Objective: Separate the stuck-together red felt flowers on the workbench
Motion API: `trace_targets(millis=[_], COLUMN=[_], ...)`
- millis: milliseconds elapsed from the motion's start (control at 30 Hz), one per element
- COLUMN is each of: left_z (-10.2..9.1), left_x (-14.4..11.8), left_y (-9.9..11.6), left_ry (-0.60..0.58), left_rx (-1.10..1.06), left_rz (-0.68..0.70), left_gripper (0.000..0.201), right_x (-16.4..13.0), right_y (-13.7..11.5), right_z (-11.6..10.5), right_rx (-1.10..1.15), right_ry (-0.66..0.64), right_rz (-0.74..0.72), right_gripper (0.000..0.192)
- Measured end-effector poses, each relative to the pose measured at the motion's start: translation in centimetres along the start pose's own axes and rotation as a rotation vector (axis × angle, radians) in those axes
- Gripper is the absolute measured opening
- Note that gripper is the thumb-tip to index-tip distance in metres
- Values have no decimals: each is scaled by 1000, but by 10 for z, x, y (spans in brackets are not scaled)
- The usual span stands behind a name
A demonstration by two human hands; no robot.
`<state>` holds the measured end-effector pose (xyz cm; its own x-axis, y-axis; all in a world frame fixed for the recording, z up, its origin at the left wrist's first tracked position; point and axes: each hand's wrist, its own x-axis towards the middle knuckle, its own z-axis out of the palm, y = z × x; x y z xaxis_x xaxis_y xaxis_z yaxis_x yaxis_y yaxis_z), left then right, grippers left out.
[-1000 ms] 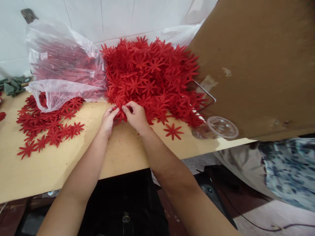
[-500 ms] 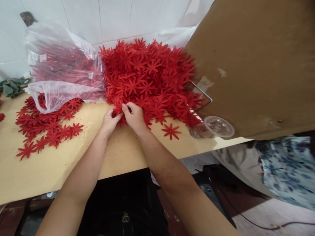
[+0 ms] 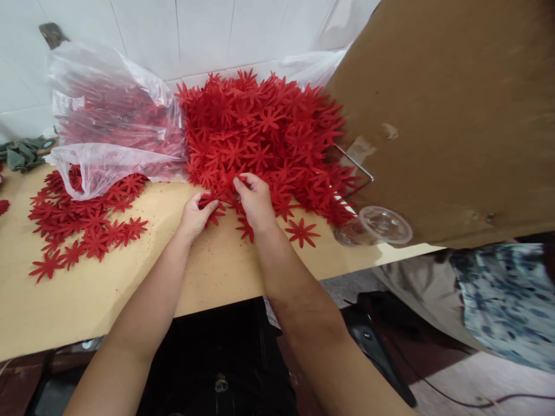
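Observation:
A big heap of red star-shaped flower cutouts [image 3: 260,127] rises against the wall in front of me. At its near left edge my left hand [image 3: 196,216] pinches a red flower cutout [image 3: 213,212] between thumb and fingers. To its right, my right hand [image 3: 255,199] is at the front of the heap, its thumb and fingertips closed around a red piece that the hand partly covers. One single red flower [image 3: 302,232] lies flat on the table, right of my right hand. A smaller spread of red flowers [image 3: 93,225] is on the left.
A clear plastic bag [image 3: 117,115] of red pieces stands behind the left spread. A clear plastic cup [image 3: 373,225] lies on its side by a large brown board [image 3: 455,127] at right. Dark green cloth-like pieces [image 3: 23,155] are far left.
My right hand has moved right and slightly up, away from the left hand, where the two were close together. My left hand has stayed nearly in place with its flower.

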<state>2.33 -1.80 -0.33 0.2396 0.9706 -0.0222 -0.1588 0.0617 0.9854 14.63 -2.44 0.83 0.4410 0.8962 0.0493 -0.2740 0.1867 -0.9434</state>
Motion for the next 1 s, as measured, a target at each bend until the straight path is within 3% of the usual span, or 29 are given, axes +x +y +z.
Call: trace_targets(millis=[167, 433, 633, 800, 900, 1000], left_z=[0, -1, -2, -1, -2, -2], left_x=[1, 2, 1, -1, -1, 0], left_y=[1, -2, -2, 0, 0, -1], left_ry=[95, 66, 29, 1, -4, -6], left_rx=[-47, -49, -46, -53, -53, -49], left_rz=[-32, -51, -67, -84, -93, -97], left_gripper=[9, 11, 19, 22, 20, 20], right_x=[5, 14, 25, 27, 24, 23], right_y=[-8, -9, -1, 2, 3, 3], right_z=[-7, -15, -29, -31, -27, -27], right_rx=[55, 85, 202, 155, 64, 65], right_ry=[89, 223, 305, 275, 204, 228], right_rz=[47, 58, -34, -207, -194, -151], right_gripper=[18, 40, 23, 24, 15, 12])
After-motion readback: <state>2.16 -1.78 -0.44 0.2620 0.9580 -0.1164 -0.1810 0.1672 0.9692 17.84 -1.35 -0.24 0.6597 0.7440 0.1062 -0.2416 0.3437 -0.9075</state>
